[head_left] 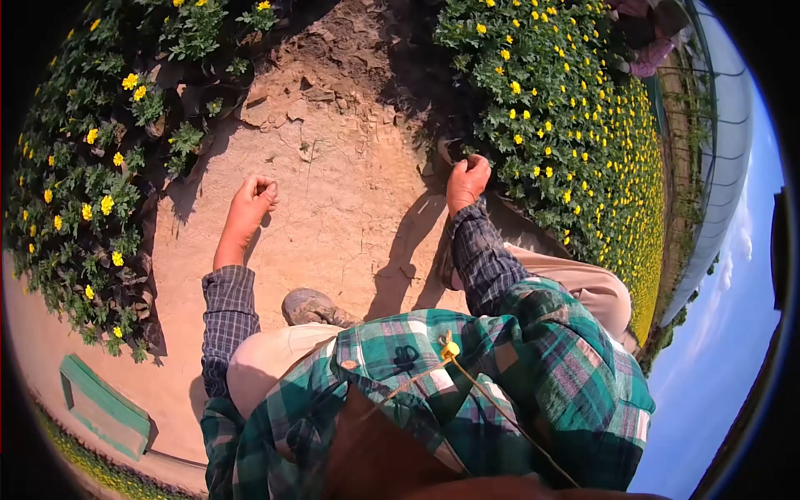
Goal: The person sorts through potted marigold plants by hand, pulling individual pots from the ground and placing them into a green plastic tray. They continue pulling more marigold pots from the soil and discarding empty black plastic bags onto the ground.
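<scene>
My left hand (pixel 252 204) hovers over the bare dirt path (pixel 333 183), its fingers curled in with the thumb against them. Whatever it pinches, if anything, is too small to make out. At the edge of the right-hand marigold bed (pixel 533 108), my right hand (pixel 468 181) is closed beside the dark base of the plants. Its fingertips are turned away, so what they grip is hidden. Green leaves with small yellow flowers stand just beyond it.
Another bed of yellow marigolds (pixel 92 183) lines the left side. A green bench-like object (pixel 104 408) lies at lower left. My shoe (pixel 312 307) rests on the dirt. Another person (pixel 654 50) is at upper right, near a plastic-covered greenhouse (pixel 725 150).
</scene>
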